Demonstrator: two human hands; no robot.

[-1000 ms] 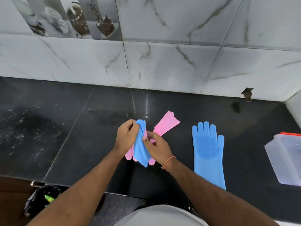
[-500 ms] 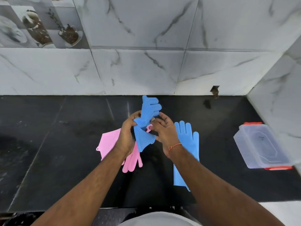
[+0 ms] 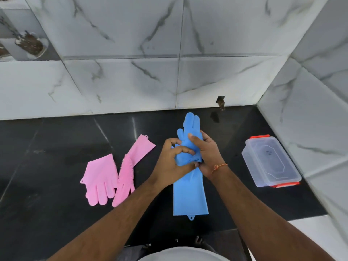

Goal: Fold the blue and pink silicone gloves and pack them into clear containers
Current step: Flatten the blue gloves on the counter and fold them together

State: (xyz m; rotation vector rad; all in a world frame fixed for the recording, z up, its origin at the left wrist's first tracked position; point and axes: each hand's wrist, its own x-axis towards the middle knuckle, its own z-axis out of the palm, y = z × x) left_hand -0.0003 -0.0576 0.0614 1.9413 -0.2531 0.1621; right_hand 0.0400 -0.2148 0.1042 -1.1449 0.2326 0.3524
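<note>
Both hands hold one blue silicone glove [image 3: 190,127] above the black counter, its fingers pointing toward the wall. My left hand [image 3: 174,159] grips its lower folded part and my right hand [image 3: 208,155] pinches its palm. Below them a second blue glove [image 3: 190,196] lies flat, cuff toward me, partly hidden by my hands. Two pink gloves lie to the left: one flat [image 3: 99,179], one on its side with bristles showing [image 3: 131,166]. A clear container [image 3: 269,162] with red clips stands at the right, lid on.
The black counter [image 3: 47,157] meets white marble wall tiles at the back and on the right, close behind the container. The counter's front edge runs just under my forearms.
The view has swung right and my hands have moved right with the blue glove, from above the pink gloves to above the flat blue glove. The held glove is now stretched out longer.
</note>
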